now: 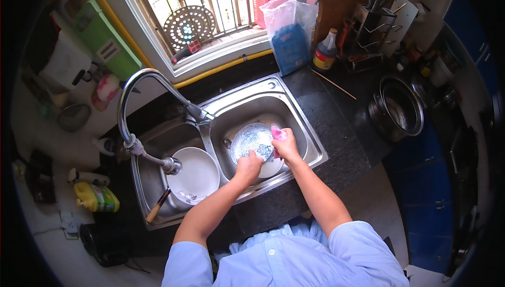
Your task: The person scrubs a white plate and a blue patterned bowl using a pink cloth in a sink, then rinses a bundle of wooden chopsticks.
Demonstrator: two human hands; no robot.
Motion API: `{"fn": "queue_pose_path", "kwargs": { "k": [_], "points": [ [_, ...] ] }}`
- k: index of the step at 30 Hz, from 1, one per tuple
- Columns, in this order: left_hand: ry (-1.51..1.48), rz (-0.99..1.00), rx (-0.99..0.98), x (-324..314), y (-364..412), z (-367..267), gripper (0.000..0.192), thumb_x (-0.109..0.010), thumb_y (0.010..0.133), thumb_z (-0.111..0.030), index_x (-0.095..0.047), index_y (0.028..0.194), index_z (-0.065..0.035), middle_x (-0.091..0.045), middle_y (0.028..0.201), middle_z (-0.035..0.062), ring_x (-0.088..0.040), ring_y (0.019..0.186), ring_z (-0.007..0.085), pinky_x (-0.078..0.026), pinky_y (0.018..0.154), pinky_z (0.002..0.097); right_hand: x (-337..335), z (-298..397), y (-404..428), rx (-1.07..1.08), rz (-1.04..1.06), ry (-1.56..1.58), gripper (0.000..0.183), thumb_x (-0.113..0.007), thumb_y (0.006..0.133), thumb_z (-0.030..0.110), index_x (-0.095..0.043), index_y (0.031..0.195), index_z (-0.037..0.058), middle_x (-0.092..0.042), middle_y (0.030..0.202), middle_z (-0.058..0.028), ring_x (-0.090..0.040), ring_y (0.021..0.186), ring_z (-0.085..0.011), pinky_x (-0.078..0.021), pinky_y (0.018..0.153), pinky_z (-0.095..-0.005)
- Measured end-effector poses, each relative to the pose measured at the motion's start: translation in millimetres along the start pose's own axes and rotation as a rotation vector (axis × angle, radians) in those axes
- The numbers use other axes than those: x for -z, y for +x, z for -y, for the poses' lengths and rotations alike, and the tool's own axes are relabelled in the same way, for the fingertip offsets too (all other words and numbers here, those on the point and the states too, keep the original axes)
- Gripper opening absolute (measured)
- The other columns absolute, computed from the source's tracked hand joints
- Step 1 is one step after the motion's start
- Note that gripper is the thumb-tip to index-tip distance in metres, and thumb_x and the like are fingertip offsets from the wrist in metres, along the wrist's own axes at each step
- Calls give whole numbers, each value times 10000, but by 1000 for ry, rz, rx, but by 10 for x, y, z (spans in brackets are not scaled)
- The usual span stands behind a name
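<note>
Over the right basin of a stainless steel double sink [315,145], my left hand [248,167] grips the near edge of a round, shiny plate or lid with a blue mottled surface [250,139]. My right hand [286,145] holds a pink cloth [278,134] against that piece's right edge. Below it, a white dish [271,168] is partly hidden. In the left basin lies a large white plate [193,176] with a floral pattern near its rim, beneath the spout of the curved chrome faucet [136,78].
A wooden-handled tool [158,206] leans across the left basin's near corner. Yellow detergent bottle [96,197] stands at left. On the right counter are a chopstick [334,85], metal pots [398,107], a sauce bottle [326,50], a knife rack [373,22] and a bagged blue item [291,48].
</note>
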State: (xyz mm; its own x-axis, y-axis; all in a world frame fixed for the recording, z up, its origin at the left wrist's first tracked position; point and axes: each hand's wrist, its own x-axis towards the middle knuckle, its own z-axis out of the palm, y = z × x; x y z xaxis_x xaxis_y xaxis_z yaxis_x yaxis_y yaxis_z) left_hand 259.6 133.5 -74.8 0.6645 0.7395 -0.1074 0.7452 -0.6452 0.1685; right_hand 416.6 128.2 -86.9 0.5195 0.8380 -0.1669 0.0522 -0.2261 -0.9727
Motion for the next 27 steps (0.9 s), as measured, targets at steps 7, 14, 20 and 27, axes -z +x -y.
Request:
{"fn": "queue_pose_path", "kwargs": {
  "k": [7,14,20,27],
  "points": [
    [-1240,172,340,203,19,276,326,-642,690,-142,-591,981,-5,-617,848,71,-589,824,188,-459,751,319,-1,537,-345,791,226,-68,366,-654,698,122,-523,1039,118,-550,1074,-85,-466,1116,-235,-349,938,-407],
    [-1219,68,128,526,-206,152,227,-682,714,-151,-629,858,18,-631,716,31,-578,653,88,-463,609,248,-139,779,-3,293,427,246,216,-590,776,221,-648,906,58,-593,1010,-94,-542,961,-189,-387,878,-302],
    [-1140,-33,61,588,-439,81,233,-679,719,-163,-635,867,11,-644,744,78,-599,659,104,-461,597,252,-150,60,170,-502,509,1026,296,-432,826,439,-571,797,180,-526,660,38,-471,508,-66,-308,391,-190],
    [-899,-88,-80,563,-377,79,236,-684,710,-177,-628,873,-16,-635,758,100,-605,694,115,-468,630,267,-236,-82,88,-340,298,1191,366,-406,848,389,-579,1008,109,-607,952,-53,-565,889,-172,-440,825,-313]
  ]
}}
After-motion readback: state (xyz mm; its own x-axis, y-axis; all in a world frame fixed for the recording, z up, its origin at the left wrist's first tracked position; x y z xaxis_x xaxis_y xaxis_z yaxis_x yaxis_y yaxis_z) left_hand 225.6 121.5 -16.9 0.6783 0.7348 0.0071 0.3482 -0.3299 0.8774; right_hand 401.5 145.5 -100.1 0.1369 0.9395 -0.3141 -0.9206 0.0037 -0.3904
